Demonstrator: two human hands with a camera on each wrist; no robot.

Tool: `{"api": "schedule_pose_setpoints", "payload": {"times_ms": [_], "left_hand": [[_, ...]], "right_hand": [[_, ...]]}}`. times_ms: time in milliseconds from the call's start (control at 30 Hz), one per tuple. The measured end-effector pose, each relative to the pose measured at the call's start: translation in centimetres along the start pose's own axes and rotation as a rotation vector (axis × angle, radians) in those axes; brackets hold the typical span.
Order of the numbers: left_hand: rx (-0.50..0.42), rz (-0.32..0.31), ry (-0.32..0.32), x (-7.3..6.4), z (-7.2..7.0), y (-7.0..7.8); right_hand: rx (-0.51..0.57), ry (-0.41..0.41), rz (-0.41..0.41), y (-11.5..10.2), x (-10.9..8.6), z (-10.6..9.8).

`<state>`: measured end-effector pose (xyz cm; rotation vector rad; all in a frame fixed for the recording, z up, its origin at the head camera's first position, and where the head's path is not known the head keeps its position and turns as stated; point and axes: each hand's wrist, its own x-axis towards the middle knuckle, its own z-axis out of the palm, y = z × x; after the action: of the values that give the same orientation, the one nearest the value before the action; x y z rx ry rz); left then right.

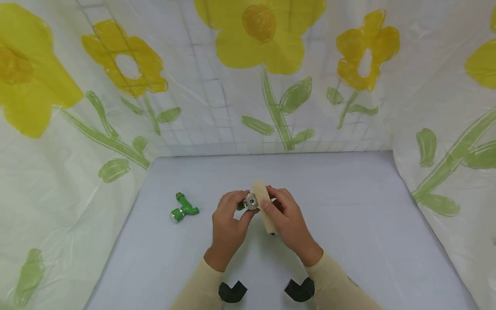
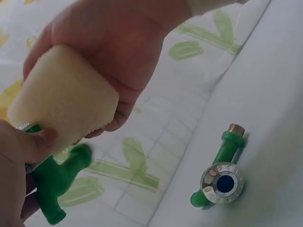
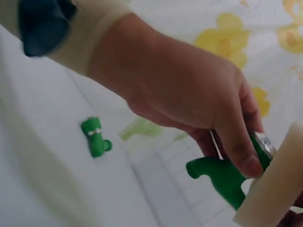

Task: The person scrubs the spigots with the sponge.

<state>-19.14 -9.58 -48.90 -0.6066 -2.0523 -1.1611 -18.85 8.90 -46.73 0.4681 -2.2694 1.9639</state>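
In the head view my left hand (image 1: 226, 228) grips a green faucet (image 3: 222, 177), its silver round handle (image 1: 251, 201) facing up. The faucet's green spout shows in both wrist views. My right hand (image 1: 288, 224) holds a pale cream sponge block (image 2: 66, 94), thumb on its near face and fingers behind. The sponge stands on edge against the right side of the faucet's handle; the exact contact is partly hidden by the left fingers. Left of the hands lies a second green faucet (image 1: 186, 209) on the table, with a silver handle and a brass-coloured threaded end.
A pale table (image 1: 348, 206) spreads under both hands. White sheeting (image 1: 209, 112) printed with yellow flowers hangs at the back and both sides. Dark curved pieces (image 1: 232, 292) sit by each sleeve at the wrists.
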Motion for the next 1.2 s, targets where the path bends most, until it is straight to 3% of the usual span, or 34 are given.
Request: {"api": "schedule_pose_setpoints", "payload": {"times_ms": [100, 267, 333, 400, 533, 600, 833, 1033, 1100, 1200], "left_hand": [[-0.002, -0.054, 0.019, -0.04, -0.10, -0.07], [-0.153, -0.066, -0.138, -0.42, 0.09, 0.21], [-0.197, -0.060, -0.163, -0.45, 0.22, 0.46], [-0.172, -0.055, -0.131, -0.44, 0.32, 0.59], [-0.023, -0.070, -0.020, -0.22, 0.16, 0.33], [-0.013, -0.095, -0.003, -0.13, 0.00, 0.16], [-0.220, -0.065, -0.125, -0.25, 0.23, 0.54], [-0.144, -0.093, -0.033, 0.25, -0.07, 0.16], [-0.160, -0.101, -0.049, 0.25, -0.19, 0.09], [-0.206, -0.084, -0.121, 0.05, -0.24, 0.19]], "right_hand": [[0.003, -0.015, -0.020, 0.15, -0.59, 0.28], [0.033, 0.063, -0.020, 0.42, -0.18, 0.01], [0.037, 0.082, -0.007, 0.50, 0.05, -0.18], [0.031, 0.072, 0.001, 0.50, 0.06, -0.26], [0.006, 0.004, 0.002, 0.31, -0.51, 0.04], [-0.009, -0.018, -0.003, 0.21, -0.79, 0.27], [0.017, 0.044, 0.036, 0.40, 0.01, -0.14], [-0.025, -0.019, 0.010, 0.23, -0.37, -0.13], [-0.048, -0.026, -0.009, 0.17, -0.39, -0.08], [-0.056, 0.007, -0.034, 0.13, -0.06, -0.11]]}}
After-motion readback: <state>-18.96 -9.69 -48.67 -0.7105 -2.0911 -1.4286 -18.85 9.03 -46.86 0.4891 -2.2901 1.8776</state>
